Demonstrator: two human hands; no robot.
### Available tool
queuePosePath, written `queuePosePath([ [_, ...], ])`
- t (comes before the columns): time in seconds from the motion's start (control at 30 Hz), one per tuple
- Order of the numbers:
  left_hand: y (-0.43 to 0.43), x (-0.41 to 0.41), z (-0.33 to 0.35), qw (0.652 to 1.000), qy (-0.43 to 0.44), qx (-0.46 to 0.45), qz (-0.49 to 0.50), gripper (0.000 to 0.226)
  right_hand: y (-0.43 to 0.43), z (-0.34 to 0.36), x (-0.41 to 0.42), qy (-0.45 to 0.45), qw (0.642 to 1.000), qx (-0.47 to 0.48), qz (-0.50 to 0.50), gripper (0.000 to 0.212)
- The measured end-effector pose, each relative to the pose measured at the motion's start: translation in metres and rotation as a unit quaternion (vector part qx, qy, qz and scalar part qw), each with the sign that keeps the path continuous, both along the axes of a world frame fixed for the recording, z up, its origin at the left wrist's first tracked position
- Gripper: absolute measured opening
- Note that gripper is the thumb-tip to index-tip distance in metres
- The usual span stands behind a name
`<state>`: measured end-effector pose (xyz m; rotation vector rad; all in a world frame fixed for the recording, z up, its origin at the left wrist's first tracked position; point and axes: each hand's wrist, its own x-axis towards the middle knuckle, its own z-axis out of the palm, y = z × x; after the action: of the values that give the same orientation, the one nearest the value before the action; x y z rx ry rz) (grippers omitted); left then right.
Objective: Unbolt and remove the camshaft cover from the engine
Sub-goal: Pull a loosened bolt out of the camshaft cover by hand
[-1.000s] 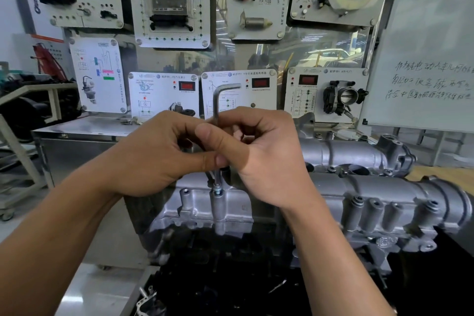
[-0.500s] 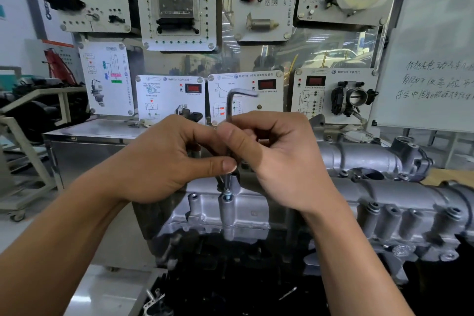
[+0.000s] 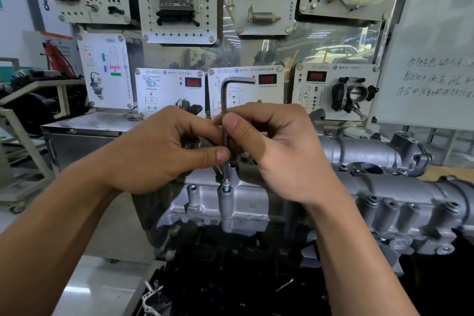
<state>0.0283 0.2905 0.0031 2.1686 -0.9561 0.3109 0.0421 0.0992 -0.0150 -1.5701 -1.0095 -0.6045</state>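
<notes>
Both the left hand [image 3: 156, 154] and the right hand [image 3: 279, 154] pinch the upright hex key [image 3: 225, 102]. Its tip sits in a bolt [image 3: 225, 184] raised from the cover [image 3: 241, 200].

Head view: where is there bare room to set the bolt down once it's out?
The steel cabinet top, between the left hand and the sensor panels, shows bare. Crowded: it and the right hand pinch the hex key over the bolt; the dark bay below holds loose parts.
</notes>
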Motion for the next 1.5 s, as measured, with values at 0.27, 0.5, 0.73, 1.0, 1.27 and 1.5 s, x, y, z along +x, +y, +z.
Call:
queuePosePath([
  [0.27,-0.012,-0.003,-0.003,0.999,-0.028,-0.036,-0.011,0.016,0.010,-0.002,-0.002,0.038,0.996,0.080,-0.009,0.012],
  [0.5,-0.004,-0.003,-0.002,1.000,-0.010,-0.002,0.008,0.028,0.003,0.001,0.002,0.005,1.000,-0.002,0.010,0.020],
  [0.73,-0.007,-0.004,-0.004,0.999,-0.021,-0.038,0.007,0.019,0.008,0.000,0.000,0.015,1.000,0.026,0.004,0.013],
  [1.0,-0.009,-0.005,-0.004,1.000,-0.012,-0.018,0.005,0.021,0.008,0.002,0.001,0.026,0.999,0.027,0.002,0.008],
  [1.27,-0.004,0.000,-0.005,1.000,-0.017,-0.023,0.012,0.023,0.006,0.003,-0.002,0.022,1.000,0.014,0.012,0.013],
  [1.5,-0.013,-0.002,-0.007,0.998,-0.047,-0.024,0.020,0.010,0.009,0.002,0.001,0.048,0.997,0.060,-0.002,0.016],
])
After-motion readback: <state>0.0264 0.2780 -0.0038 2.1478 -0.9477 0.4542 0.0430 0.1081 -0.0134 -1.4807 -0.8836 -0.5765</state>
